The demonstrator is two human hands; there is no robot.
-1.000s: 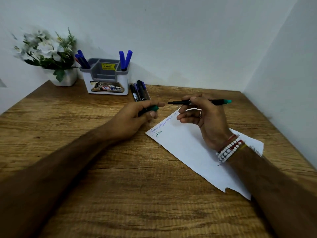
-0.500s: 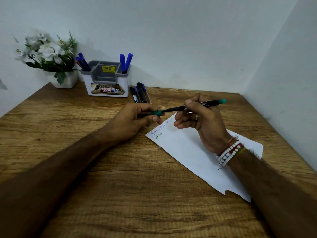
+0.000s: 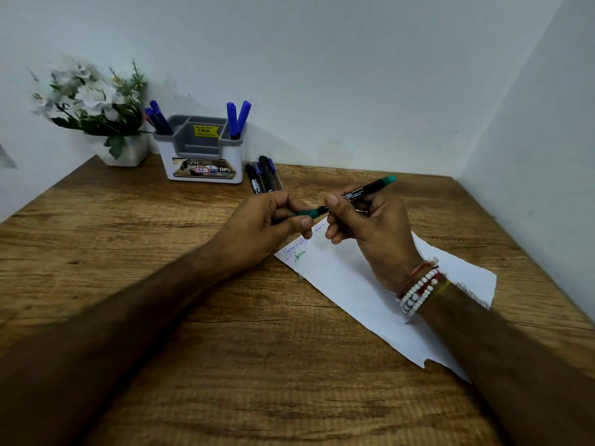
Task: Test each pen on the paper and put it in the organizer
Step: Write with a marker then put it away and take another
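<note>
Several white flowers (image 3: 87, 94) in a white pot (image 3: 124, 153) stand at the upper left of the frame, at the wooden table's (image 3: 225, 349) far corner. Just right of them sits the grey-and-white organizer (image 3: 206, 170) (a yellow price sticker on its inner wall), with blue pens (image 3: 159, 119) upright in both end compartments. A few loose pens (image 3: 264, 175) lie flat just beside its right side. At centre, the left hand (image 3: 257, 230) pinches a green cap (image 3: 307, 212), which meets the tip end of a black pen (image 3: 360, 190). The right hand (image 3: 376, 226) grips that barrel, fingers curled, its green tail pointing upper right. Beneath both hands lies the white paper (image 3: 354, 284), with scribbles at its left corner. Beaded bracelets (image 3: 418, 291) circle the right wrist.
</note>
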